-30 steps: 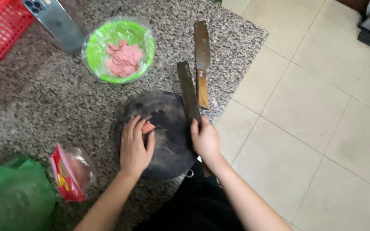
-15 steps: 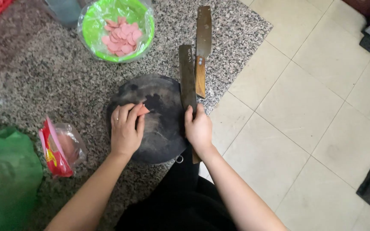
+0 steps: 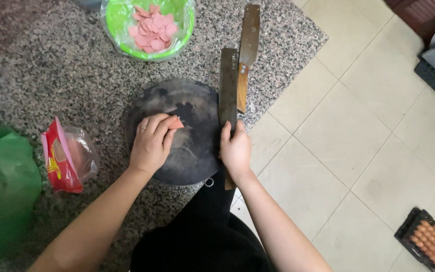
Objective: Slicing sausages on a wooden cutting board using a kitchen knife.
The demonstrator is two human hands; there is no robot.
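The left hand pinched a sausage piece on the round chopping board. The right hand gripped a cleaver at the board's right edge, beside a second knife. The board sat near the granite counter edge; tiled floor lay open rightward.

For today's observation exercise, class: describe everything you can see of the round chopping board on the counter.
The chopping board is a thick round slab, dark and stained almost black, probably wood. It lies flat on the speckled stone counter, near its edge, with a small metal ring at its near rim. The left hand presses a pink piece of sausage onto it. The right hand holds a long knife at its right side.
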